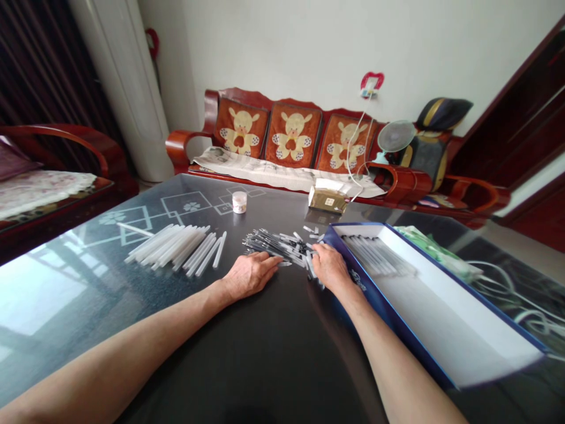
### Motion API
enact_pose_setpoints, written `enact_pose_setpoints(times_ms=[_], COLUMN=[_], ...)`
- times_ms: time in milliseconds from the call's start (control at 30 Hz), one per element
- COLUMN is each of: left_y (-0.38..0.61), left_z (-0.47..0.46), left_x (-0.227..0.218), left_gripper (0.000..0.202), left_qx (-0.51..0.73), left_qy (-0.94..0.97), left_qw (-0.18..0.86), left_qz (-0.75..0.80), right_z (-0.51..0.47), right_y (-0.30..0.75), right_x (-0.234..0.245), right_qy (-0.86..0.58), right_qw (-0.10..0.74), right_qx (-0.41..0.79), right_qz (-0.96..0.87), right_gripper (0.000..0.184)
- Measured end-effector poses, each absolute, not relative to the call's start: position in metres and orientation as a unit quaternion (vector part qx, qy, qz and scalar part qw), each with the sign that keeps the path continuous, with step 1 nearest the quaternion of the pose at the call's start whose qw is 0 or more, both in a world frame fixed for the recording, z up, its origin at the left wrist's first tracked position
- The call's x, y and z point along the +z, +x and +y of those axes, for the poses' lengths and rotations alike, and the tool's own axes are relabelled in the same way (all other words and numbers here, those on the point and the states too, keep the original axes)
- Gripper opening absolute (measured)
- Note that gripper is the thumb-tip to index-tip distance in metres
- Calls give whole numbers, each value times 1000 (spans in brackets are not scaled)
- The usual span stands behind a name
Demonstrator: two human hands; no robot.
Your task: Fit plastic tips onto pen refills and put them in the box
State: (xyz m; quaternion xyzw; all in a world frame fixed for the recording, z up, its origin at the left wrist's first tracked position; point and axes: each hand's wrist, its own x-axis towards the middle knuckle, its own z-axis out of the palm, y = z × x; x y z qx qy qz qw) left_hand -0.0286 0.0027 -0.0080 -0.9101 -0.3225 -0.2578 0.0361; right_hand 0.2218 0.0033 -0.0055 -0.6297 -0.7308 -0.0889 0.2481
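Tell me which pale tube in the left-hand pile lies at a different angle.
The tube at the back left: it slants crosswise, while the other tubes lie roughly parallel.

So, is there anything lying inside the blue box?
Yes, a row of translucent, dark-ended sticks lies in the far part of the open blue box.

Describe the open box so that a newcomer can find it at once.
Start from the dark table; go to its right side, past the right hand. The long blue box there, white inside, is much larger than the gold tissue box.
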Motion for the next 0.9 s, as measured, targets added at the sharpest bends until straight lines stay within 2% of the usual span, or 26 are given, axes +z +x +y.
enact_pose_setpoints(times_ms=[100,200,333,467,900], left_y=[-29,-29,-29,-29,-29], left_z=[3,3,4,5,4], left_x=[-8,-8,-7,-8,-7], left_gripper=[35,34,31,29,27], left_qx=[-257,-259,-277,-293,-293], left_qy=[-910,-910,-904,-895,-882], left_qw=[31,27,30,22,-6], left_qz=[-324,-324,-326,-335,-369], right_z=[2,-1,-8,-17,-22], right_y=[221,220,208,185,171], right_x=[-4,-1,10,17,2], right_qy=[-655,-655,-578,-494,-450], right_qw=[220,235,341,420,427], right_qx=[-90,-98,-104,-46,-43], right_qz=[-717,-712,-734,-760,-783], right_gripper=[27,24,24,23,20])
